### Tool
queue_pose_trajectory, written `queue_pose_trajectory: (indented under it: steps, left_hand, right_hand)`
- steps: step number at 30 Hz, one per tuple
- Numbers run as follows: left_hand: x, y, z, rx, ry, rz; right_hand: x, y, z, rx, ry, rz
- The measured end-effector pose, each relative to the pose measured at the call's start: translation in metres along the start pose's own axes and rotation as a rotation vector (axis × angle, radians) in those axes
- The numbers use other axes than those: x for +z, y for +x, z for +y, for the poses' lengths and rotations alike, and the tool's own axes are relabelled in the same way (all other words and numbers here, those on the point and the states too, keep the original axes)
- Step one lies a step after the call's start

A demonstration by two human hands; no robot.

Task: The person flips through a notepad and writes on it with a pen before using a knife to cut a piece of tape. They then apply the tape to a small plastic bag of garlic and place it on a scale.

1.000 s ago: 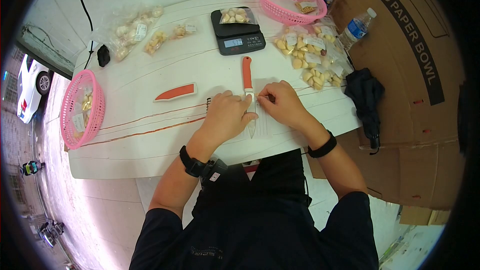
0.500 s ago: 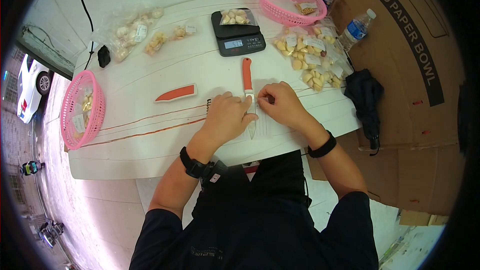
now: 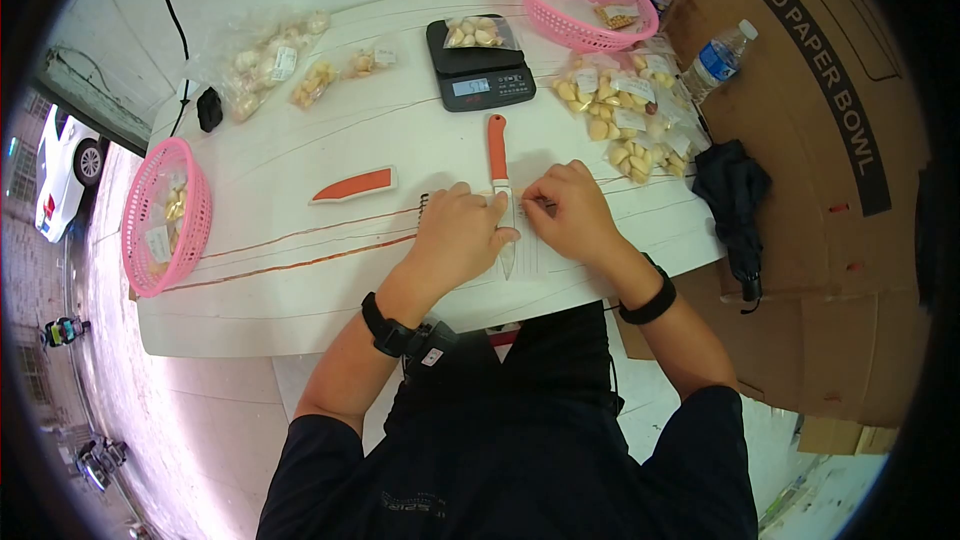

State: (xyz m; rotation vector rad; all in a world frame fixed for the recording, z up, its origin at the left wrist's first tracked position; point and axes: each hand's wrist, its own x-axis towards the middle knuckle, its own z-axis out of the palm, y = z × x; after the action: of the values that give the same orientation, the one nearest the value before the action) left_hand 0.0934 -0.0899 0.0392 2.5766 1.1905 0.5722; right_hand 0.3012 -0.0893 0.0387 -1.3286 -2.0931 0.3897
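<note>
A spiral-bound notebook with lined pages [image 3: 528, 258] lies near the table's front edge, partly hidden by my hands. Across it lies a knife with an orange handle [image 3: 497, 150], its blade pointing toward me. My left hand [image 3: 455, 235] rests over the notebook's left side with fingers extended, the index finger and thumb at the blade. Just right of the knife, my right hand [image 3: 568, 212] has its fingers curled and pinched together at the page; whatever is between the fingertips is hidden. An orange knife sheath with a pale edge [image 3: 355, 186] lies to the left.
A black digital scale [image 3: 484, 88] bears a bag of peeled garlic cloves [image 3: 475, 33]. More clove bags [image 3: 615, 100] lie to its right, garlic bags [image 3: 265, 60] at back left. Pink baskets [image 3: 203, 240] stand left and back right, near water bottles [image 3: 718, 58] and a folded umbrella [image 3: 735, 210].
</note>
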Motion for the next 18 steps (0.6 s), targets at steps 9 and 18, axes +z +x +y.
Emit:
queue_pose_trajectory:
  steps: [9, 18]
  left_hand:
    - [0.0011, 0.0001, -0.0025, 0.025, -0.022, -0.014]
    - [0.0033, -0.0012, -0.0026, 0.051, -0.064, 0.017]
  right_hand:
    - [0.0052, 0.0005, 0.0038, 0.064, 0.020, -0.013]
    - [0.0032, 0.0018, 0.0036, 0.090, 0.048, -0.039]
